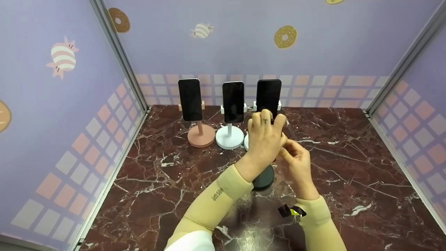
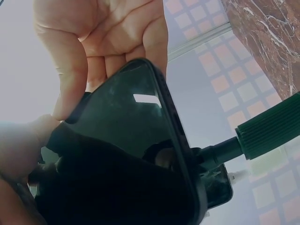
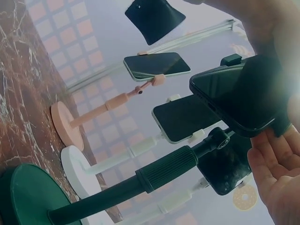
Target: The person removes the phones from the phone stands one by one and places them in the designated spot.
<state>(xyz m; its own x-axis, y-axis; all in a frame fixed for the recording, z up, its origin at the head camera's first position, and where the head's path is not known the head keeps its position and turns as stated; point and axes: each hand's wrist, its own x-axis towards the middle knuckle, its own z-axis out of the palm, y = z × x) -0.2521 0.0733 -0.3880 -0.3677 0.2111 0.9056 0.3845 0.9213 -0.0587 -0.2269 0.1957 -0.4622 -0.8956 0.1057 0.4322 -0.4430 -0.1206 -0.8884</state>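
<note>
A dark green phone stand (image 3: 168,168) stands close in front of me, its round base (image 1: 263,179) visible beneath my left wrist. Its clamp carries a black phone (image 2: 140,117), screen tilted downward. My left hand (image 1: 264,139) reaches over the phone from the left and grips it near the clamp; its thumb is hidden in the head view. From the other side my right hand (image 1: 298,160) pinches the clamp at the phone's edge, thumb (image 2: 72,84) on the screen side and fingers (image 3: 265,154) behind. Exact finger contacts are partly dark and blurred.
Behind stand a pink stand (image 1: 201,136), a light blue-white stand (image 1: 230,137) and a white stand (image 1: 246,142), each holding a phone upright. The last is partly hidden by my left hand. Patterned walls (image 1: 223,45) enclose the dark red marbled table (image 1: 153,209).
</note>
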